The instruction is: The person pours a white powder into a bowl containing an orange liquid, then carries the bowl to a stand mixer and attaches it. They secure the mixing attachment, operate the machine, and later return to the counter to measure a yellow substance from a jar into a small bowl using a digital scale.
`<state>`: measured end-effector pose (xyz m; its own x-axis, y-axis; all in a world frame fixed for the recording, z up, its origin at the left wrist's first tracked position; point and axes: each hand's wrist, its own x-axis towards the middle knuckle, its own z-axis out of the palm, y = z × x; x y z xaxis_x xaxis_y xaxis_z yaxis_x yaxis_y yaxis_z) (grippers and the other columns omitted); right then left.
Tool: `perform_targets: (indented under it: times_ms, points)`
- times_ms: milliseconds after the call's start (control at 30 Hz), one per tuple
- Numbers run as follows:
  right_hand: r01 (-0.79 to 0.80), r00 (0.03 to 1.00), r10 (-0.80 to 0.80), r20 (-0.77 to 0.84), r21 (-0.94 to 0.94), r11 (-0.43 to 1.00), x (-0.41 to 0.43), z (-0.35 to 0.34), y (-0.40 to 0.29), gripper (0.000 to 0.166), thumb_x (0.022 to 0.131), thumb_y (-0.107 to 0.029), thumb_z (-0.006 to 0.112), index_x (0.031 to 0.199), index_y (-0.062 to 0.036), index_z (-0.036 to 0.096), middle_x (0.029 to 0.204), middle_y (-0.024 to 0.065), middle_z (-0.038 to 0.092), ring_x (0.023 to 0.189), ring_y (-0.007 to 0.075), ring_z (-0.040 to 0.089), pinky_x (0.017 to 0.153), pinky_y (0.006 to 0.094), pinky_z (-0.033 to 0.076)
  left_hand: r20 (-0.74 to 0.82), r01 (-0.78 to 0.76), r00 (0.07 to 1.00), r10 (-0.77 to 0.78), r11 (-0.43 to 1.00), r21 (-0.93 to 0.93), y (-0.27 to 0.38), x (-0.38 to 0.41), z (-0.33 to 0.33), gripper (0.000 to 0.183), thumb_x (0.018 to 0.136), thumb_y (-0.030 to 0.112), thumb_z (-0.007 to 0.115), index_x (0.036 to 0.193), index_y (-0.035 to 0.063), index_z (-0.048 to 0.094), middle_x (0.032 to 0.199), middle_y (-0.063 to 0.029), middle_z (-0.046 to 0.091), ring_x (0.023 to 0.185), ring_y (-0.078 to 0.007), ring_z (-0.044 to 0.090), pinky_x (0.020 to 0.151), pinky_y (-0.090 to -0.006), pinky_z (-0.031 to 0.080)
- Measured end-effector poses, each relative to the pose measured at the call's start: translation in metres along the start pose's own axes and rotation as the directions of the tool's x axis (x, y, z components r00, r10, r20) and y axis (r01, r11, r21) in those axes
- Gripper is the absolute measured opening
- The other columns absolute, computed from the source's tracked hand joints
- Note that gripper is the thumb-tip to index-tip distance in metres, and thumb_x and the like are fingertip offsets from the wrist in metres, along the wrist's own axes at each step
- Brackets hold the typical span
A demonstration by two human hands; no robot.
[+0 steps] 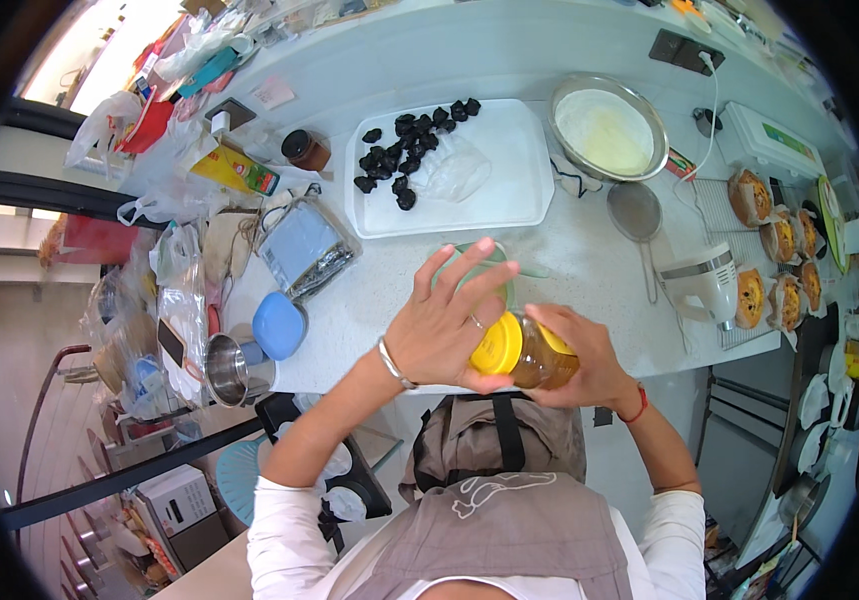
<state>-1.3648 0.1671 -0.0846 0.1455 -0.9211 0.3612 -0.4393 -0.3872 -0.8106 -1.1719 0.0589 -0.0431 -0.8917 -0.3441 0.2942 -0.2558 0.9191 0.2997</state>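
Observation:
A jar (542, 360) of amber contents with a yellow lid (498, 345) is held tilted over the counter's front edge, its lid facing left. My right hand (587, 356) grips the jar body from the right. My left hand (444, 322) is against the lid, fingers spread and raised, thumb below the lid's edge; it does not close around it. Partly hidden behind my left fingers is a pale green bowl (509, 291), with a green utensil handle (534, 271) reaching out to the right.
A white tray (504, 214) bears dark lumps (407, 146) and a clear plastic glove or bag (459, 172). To its right are a steel bowl of white powder (609, 131), a sieve (634, 210), a hand mixer (699, 285) and baked loaves (750, 298). A blue container (279, 326) stands left.

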Motion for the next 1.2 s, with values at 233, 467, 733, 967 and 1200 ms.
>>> perform_targets:
  times_ms: [233, 467, 733, 967, 1200]
  points:
    - [-0.031, 0.990, -0.008, -0.139, -0.274, 0.961, -0.015, 0.007, -0.007, 0.078, 0.047, -0.018, 0.076, 0.120, -0.0126, 0.048, 0.107, 0.0108, 0.054, 0.090, 0.0261, 0.057, 0.076, 0.0326, 0.047, 0.097, 0.144, 0.983, -0.158, 0.980, 0.134, 0.014, -0.009, -0.002, 0.072, 0.070, 0.073, 0.041, 0.089, 0.0044, 0.054, 0.131, -0.0150, 0.033, 0.128, -0.0402, 0.016, 0.100, -0.0567, 0.009]
    - [0.024, 0.982, -0.096, -0.165, -0.392, 0.920, -0.016, 0.005, -0.021, 0.077, 0.045, -0.020, 0.077, 0.117, -0.0150, 0.051, 0.109, 0.0105, 0.053, 0.088, 0.0258, 0.056, 0.074, 0.0326, 0.048, -0.040, 0.236, 0.971, -0.234, 0.970, 0.057, 0.023, -0.008, 0.006, 0.071, 0.069, 0.068, 0.045, 0.083, -0.0003, 0.056, 0.128, -0.0143, 0.036, 0.129, -0.0399, 0.014, 0.098, -0.0601, 0.005]
    - [-0.013, 0.996, -0.010, -0.091, -0.250, 0.968, -0.016, 0.002, -0.025, 0.080, 0.044, -0.018, 0.078, 0.119, -0.0162, 0.050, 0.108, 0.0105, 0.052, 0.087, 0.0252, 0.056, 0.073, 0.0322, 0.047, 0.087, 0.142, 0.985, -0.148, 0.987, 0.077, 0.019, -0.011, -0.007, 0.068, 0.071, 0.064, 0.046, 0.082, -0.0016, 0.058, 0.126, -0.0108, 0.039, 0.128, -0.0361, 0.017, 0.099, -0.0567, 0.007]
    - [0.011, 0.986, -0.108, -0.130, -0.586, 0.811, 0.000, 0.004, -0.008, 0.079, 0.043, -0.020, 0.077, 0.119, -0.0203, 0.052, 0.110, 0.0097, 0.050, 0.095, 0.0257, 0.051, 0.080, 0.0363, 0.044, 0.284, 0.536, 0.809, -0.515, 0.844, 0.002, 0.013, 0.003, 0.007, 0.052, 0.087, 0.044, 0.034, 0.092, -0.0007, 0.061, 0.110, -0.0147, 0.052, 0.119, -0.0325, 0.033, 0.099, -0.0464, 0.019]
    - [-0.041, 0.967, -0.075, -0.245, -0.437, 0.899, 0.011, -0.003, 0.009, 0.079, 0.045, -0.015, 0.075, 0.120, -0.0187, 0.051, 0.108, 0.0084, 0.052, 0.090, 0.0256, 0.055, 0.075, 0.0335, 0.047, 0.057, 0.396, 0.918, -0.392, 0.915, -0.074, -0.011, 0.013, -0.004, 0.064, 0.079, 0.064, 0.034, 0.103, 0.0085, 0.057, 0.129, -0.0133, 0.040, 0.127, -0.0325, 0.023, 0.101, -0.0550, 0.004]
